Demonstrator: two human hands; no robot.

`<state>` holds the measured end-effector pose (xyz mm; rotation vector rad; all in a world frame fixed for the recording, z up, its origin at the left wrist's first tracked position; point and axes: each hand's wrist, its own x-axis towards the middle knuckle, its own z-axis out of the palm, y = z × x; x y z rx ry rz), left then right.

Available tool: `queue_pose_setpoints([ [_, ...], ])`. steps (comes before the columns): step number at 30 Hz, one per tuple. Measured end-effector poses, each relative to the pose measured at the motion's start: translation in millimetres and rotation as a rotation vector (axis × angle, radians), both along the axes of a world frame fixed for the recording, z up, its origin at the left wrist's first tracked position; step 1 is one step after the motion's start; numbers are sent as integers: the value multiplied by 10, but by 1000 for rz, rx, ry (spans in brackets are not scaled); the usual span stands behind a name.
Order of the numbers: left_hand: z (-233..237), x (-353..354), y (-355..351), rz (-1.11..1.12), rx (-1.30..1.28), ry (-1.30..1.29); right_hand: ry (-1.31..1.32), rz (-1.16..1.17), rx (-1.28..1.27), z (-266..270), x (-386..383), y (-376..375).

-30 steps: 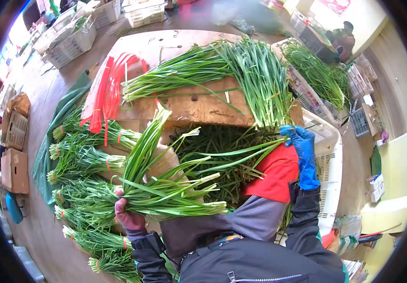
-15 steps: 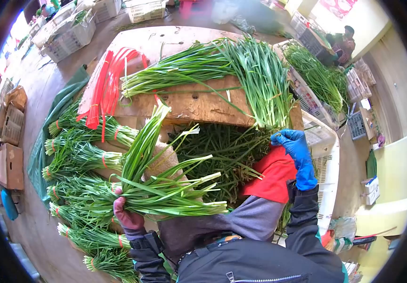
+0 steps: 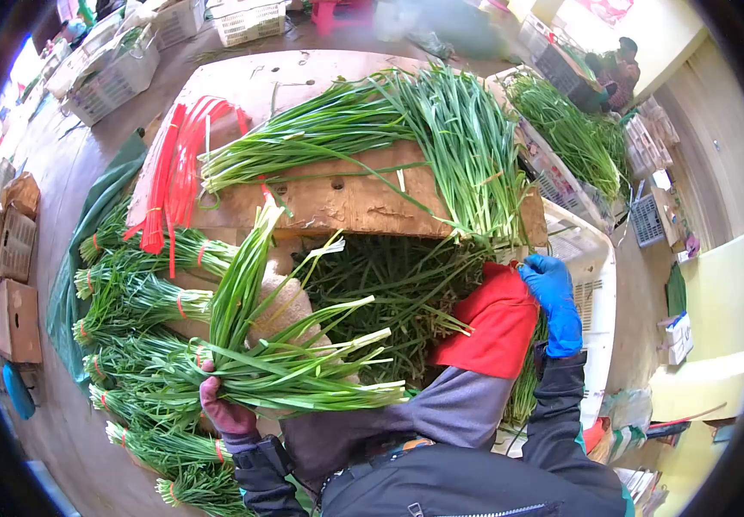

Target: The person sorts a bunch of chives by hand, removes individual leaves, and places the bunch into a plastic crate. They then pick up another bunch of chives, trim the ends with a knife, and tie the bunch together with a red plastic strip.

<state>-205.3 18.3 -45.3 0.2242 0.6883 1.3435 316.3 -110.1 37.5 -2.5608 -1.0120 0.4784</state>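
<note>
My left hand [image 3: 227, 407], in a dull pink glove, is closed around a loose bunch of garlic chives [image 3: 311, 375] above my lap. Their pale stem ends point right, and some stalks stick up toward the board. My right hand [image 3: 547, 280], in a blue glove, has its fingers pinched together beside the red cloth [image 3: 488, 332] over my knee; anything between the fingertips is too small to make out. Just above it lies a pile of chives [image 3: 466, 146] on the wooden board [image 3: 346, 194], stem ends toward me.
Several bundles tied with red bands [image 3: 152, 297] line the left side. Red strips [image 3: 186, 164] lie on the board's left end. Loose dark leaves [image 3: 398, 302] fill the space under the board. A white crate [image 3: 596, 302] stands at right, with more chives [image 3: 570, 129] beyond.
My right hand has drawn slightly down and away from the chive pile's stem ends, beside the red cloth. My left hand still holds its bunch. The whole view has shifted slightly.
</note>
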Motion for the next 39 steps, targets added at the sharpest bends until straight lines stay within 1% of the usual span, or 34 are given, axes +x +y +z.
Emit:
queue_pose_setpoints([
  [1, 23, 12, 4, -9, 0, 33, 75, -63, 164, -26, -3, 6],
  [2, -12, 8, 32, 27, -34, 58, 150, -128, 328, -37, -37, 37],
  [3, -19, 2, 25, 19, -35, 66, 156, -137, 326, -74, -35, 81],
  [5, 10, 2, 30, -35, -1, 49, 366, -72, 313, -143, 9, 208],
  [6, -5, 0, 30, -24, -6, 55, 408, -48, 304, -175, 18, 250],
  [9, -8, 24, 30, -7, -4, 59, 446, -113, 255, -244, 168, 226],
  [10, 11, 67, 18, 5, 2, 37, 498, -136, 343, -305, 219, 226],
  [11, 69, 117, 31, -12, 9, -42, 498, -145, 353, -288, 208, 260],
  [13, 137, 224, 44, 45, -14, -11, 504, -183, 333, -220, 123, 357],
  [14, 117, 212, 48, 37, 0, 29, 523, -183, 323, -206, 150, 374],
  [19, 56, 214, 49, 31, -13, 45, 567, -219, 401, -298, 203, 357],
  [21, 16, 179, 50, 88, 1, 102, 596, -217, 419, -276, 166, 297],
  [22, 6, 159, 55, 47, 38, 98, 577, -217, 417, -235, 137, 227],
  [25, -8, 140, 75, 39, 12, 116, 519, -259, 431, 59, 40, 45],
  [27, 21, 200, 88, 66, -13, 142, 433, -139, 645, 415, 7, -50],
  [28, 44, 219, 89, 38, 0, 156, 385, -138, 690, 613, -20, -65],
  [29, 61, 209, 79, 13, 16, 169, 319, -154, 689, 800, -63, -49],
  [30, 100, 190, 82, -35, 26, 177, 325, -122, 668, 873, -59, -36],
  [31, 137, 202, 87, -52, 39, 122, 332, -85, 650, 919, -63, -13],
  [32, 121, 190, 93, -35, 58, 113, 322, -67, 664, 905, -60, 8],
  [33, 156, 204, 95, -16, 75, 105, 40, 115, 572, 860, -49, 38],
  [34, 222, 201, 69, -67, 75, 50, -245, 295, 472, 864, -42, 80],
  [35, 227, 185, 48, -11, 27, 40, -252, 319, 479, 999, -145, 144],
  [37, 273, 148, 40, -56, 42, -12, 156, 133, 697, 1313, -448, 169],
  [38, 368, 187, 26, -74, 45, -3, -26, 256, 614, 1238, -387, 206],
  [39, 395, 199, 24, -67, 61, -19, -416, 380, 496, 1214, -371, 270],
])
